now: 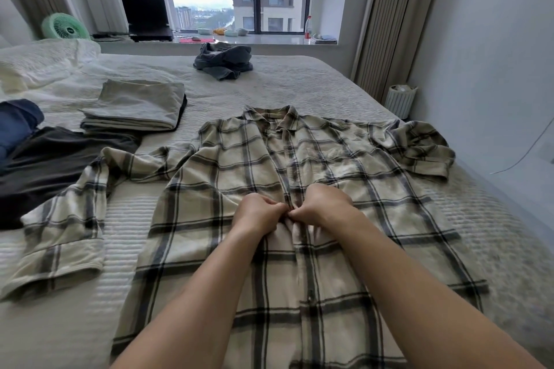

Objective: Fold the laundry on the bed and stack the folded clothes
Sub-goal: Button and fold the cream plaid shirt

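A beige plaid shirt [227, 177] lies spread front-up on the bed [299, 81], collar away from me, sleeves out to both sides. My left hand [257, 214] and my right hand [322, 204] meet at the button placket in the shirt's middle. Each pinches the fabric edge there, fingers curled, knuckles nearly touching. A folded stack [141, 106] of beige cloth over a dark piece sits at the left rear. A crumpled grey garment [223, 61] lies near the bed's far edge.
A dark garment [51, 165] and a blue one [18, 123] lie at the left, the dark one under the shirt's left sleeve. White bedding [39, 60] is bunched at the far left. A windowsill with a laptop [147, 16], a fan [64, 27] and small items runs behind the bed.
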